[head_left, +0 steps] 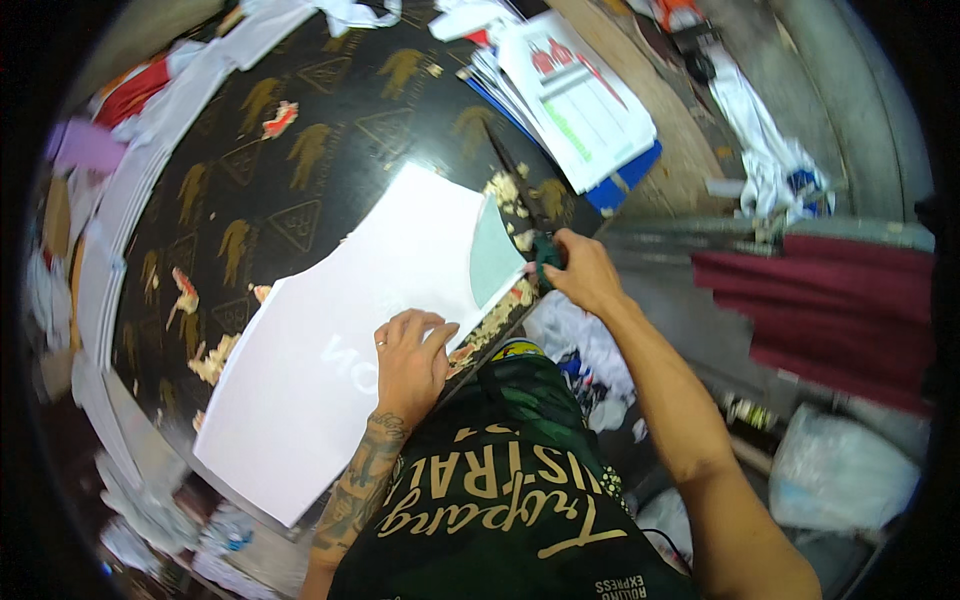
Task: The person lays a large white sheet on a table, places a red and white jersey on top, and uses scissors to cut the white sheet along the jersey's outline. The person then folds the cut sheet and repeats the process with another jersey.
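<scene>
A large white shirt-panel-shaped sheet (300,340) lies on the dark table, with a curved pale green area (494,262) showing at its right end. I cannot tell whether it is cloth or paper. My left hand (412,350) rests on the white sheet near its close edge, fingers spread and a ring on one. My right hand (588,268) is closed around the dark green handle of a pair of scissors (545,250). Their long dark blades point away from me over the table, just right of the sheet, and look closed together.
Yellowish scraps (505,190) and a few red bits (281,119) are scattered on the patterned black tabletop (330,150). Papers (580,110) sit on a blue folder at the far right. White cloth strips line the left edge; maroon cloth (820,310) and a plastic bag (840,470) are at the right.
</scene>
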The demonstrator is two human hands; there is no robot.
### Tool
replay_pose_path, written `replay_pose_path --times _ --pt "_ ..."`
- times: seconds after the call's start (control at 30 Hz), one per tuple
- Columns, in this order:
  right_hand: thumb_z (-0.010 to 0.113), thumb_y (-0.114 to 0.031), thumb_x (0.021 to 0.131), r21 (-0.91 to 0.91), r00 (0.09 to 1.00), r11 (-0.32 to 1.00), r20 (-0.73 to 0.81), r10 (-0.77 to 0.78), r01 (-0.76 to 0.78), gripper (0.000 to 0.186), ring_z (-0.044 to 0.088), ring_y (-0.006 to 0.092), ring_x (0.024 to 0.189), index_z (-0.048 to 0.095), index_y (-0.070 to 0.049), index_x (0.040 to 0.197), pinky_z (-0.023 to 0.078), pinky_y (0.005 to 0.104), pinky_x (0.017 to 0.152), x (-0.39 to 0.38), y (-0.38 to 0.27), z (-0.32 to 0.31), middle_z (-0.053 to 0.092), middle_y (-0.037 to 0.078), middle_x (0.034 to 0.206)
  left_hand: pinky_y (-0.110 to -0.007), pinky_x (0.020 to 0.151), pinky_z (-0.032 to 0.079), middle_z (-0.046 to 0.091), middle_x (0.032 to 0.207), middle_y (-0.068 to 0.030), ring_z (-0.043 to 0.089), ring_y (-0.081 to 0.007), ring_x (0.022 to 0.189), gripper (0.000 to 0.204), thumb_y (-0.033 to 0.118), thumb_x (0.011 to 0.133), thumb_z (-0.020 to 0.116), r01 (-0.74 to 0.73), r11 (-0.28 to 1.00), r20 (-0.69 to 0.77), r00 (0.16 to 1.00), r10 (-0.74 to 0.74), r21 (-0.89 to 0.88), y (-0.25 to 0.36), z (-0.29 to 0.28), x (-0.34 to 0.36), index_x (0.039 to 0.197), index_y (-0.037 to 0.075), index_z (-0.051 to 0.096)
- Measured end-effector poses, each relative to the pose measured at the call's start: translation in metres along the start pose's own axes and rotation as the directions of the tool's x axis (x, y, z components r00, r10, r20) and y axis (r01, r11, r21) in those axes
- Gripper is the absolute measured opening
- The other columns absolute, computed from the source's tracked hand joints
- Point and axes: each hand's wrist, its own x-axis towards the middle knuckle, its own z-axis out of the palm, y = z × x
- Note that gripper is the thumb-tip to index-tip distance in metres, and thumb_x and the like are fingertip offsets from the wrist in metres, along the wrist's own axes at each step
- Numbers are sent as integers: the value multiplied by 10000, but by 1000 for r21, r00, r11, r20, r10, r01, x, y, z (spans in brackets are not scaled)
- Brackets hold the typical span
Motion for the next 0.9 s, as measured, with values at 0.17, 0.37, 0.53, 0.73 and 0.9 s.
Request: replay_pose_path --times 0.17,0.37,0.53,0.73,0.9 --pt "751 -191 938 -228 939 939 -174 -298 256 429 648 421 1096 629 -39 1320 560 488 914 24 47 -19 635 176 1192 -464 1010 391 664 1164 -75 556 -310 1186 275 71 845 750 200 980 -163 966 -199 -12 23 23 -10 1119 93 758" --pt "727 -39 896 -8 629 630 -42 -776 777 292 642 339 1063 715 -82 1185 559 415 907 23 21 16 637 118 1204 -467 987 407 615 1118 -83 549 -329 1135 282 136 792 844 358 934 -318 886 -336 11 49 64 1 1035 94 707" --pt "771 -233 917 141 741 784 261 -618 605 218 629 387 929 665 -44 895 508 499 798 15 83 -35 626 173 949 -474 979 402 584 1125 -92 528 -328 1151 357 182 742 897 417 906 -352 860 -369 70 57 73 9 1008 94 675" --pt "757 -300 963 46 970 970 27 -241 240 378 643 459 747 670 31 802 483 523 696 10 151 -138 645 255 753 -481 954 399 570 1085 -109 516 -342 1116 412 278 755 898 428 889 -402 852 -336 164 57 83 13 1016 76 651" --pt "767 -304 966 -45 825 965 -509 -245 259 397 596 348 662 659 38 796 459 476 648 139 126 -170 640 222 749 -472 933 422 585 1042 -110 537 -338 1061 230 201 881 803 411 885 -437 852 -288 219 49 90 21 973 66 641"
